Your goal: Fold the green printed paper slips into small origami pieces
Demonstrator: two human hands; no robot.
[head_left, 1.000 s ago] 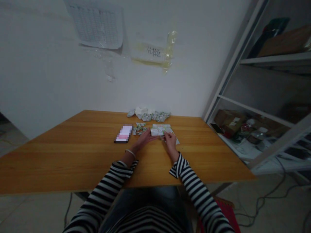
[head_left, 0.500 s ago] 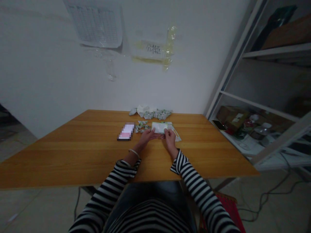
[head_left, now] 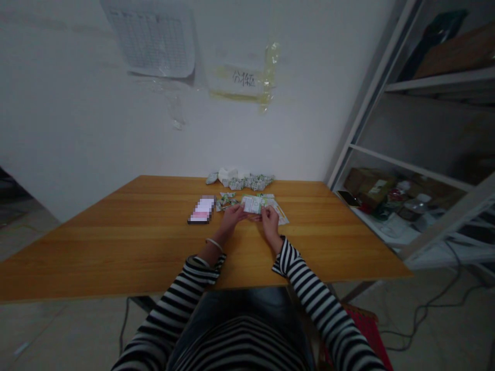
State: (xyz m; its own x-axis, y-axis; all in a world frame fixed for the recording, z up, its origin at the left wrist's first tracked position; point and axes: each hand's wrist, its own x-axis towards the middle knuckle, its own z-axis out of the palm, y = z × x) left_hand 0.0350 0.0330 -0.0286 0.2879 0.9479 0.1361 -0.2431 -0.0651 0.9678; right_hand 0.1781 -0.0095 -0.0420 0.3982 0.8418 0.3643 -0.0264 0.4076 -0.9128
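Note:
A small flat white-and-green printed packet (head_left: 252, 204) is held between my hands just above the table. My left hand (head_left: 233, 214) grips its left end, with the thumb on top and fingers beneath. My right hand (head_left: 270, 216) pinches the right end; its fingers are curled. Behind and right of that hand lie flat printed papers or packets (head_left: 279, 210), partly covered by it. Left of the packet are small torn-looking green-and-white pieces (head_left: 227, 201), too small to make out exactly.
A phone (head_left: 201, 209) with a lit, blurred screen lies left of my hands on the wooden table (head_left: 127, 242). Crumpled green-and-white wrappers (head_left: 251, 182) are heaped against the wall. To the right stands a metal shelf (head_left: 412, 175) with boxes and a plastic bottle (head_left: 415, 207).
The packet's visible face has changed from mostly white to printed with green at its right end. Both hands stay in nearly the same place, still holding it.

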